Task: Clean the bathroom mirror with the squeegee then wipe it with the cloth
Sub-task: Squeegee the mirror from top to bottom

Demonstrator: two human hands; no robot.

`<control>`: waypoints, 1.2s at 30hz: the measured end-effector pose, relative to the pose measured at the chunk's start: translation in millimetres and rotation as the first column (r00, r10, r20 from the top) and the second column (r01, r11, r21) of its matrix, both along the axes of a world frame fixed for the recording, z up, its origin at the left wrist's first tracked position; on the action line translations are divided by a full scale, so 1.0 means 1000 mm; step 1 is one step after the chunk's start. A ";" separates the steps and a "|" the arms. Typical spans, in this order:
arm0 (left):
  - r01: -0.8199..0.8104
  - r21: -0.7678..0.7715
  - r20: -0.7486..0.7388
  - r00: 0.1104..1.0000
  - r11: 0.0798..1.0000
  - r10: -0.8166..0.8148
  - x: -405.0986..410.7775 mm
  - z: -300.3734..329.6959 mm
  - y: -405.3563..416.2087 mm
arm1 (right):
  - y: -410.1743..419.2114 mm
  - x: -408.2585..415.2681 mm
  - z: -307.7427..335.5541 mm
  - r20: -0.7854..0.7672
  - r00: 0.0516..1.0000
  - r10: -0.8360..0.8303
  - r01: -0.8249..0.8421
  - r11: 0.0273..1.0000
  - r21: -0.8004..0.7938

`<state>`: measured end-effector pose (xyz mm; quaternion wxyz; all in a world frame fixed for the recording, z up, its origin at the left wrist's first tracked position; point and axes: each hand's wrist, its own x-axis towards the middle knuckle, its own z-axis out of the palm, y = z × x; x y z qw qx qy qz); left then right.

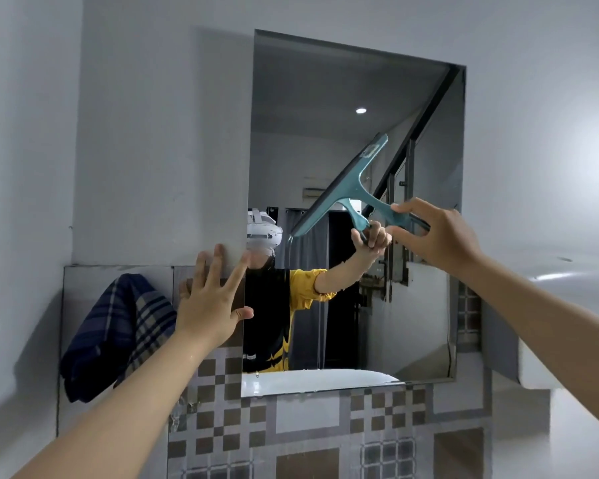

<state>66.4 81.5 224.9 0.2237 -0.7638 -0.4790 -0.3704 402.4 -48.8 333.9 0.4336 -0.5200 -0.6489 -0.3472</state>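
Right hand (433, 233): grip closed on the handle of the squeegee (346, 188), thumb on top, fingers curled beneath. The tool runs from the grip toward 10 o'clock. Its blade lies on a long axis from 7 o'clock to 1 o'clock, tilted well off level, edge against the glass. A thin run of water hangs below the blade's lower end.

Mirror (422, 305): the blade sits near the centre, with uncleared glass both above and below it. Judgement: the squeegee step is in hand and not finished. The next stroke depends on pulling the blade across its long axis, toward the grip or downward, with the edge kept flat to the glass.

Left hand (211, 305): grip wide, fingers spread, palm flat against the wall at the mirror's left edge, about 8 o'clock from the blade. It holds nothing.

Cloth (118, 337): dark plaid, draped over the ledge just left of the left hand, at 9 o'clock from it, well apart from the squeegee. Judgement: the left hand is the nearer one for the wipe to follow.
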 end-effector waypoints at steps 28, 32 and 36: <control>-0.013 0.006 0.022 1.000 1.000 0.013 0.002 -0.001 0.004 | -0.018 0.034 -0.081 -0.586 0.806 0.085 -0.080 0.996 0.034; -0.019 0.005 0.023 1.000 1.000 0.019 0.003 -0.001 0.004 | -0.017 0.013 -0.084 -0.664 0.742 0.095 -0.076 0.995 0.058; -0.028 0.000 0.020 0.999 1.000 0.028 0.004 -0.001 0.002 | -0.014 -0.012 -0.087 -0.744 0.662 0.090 -0.114 0.993 0.019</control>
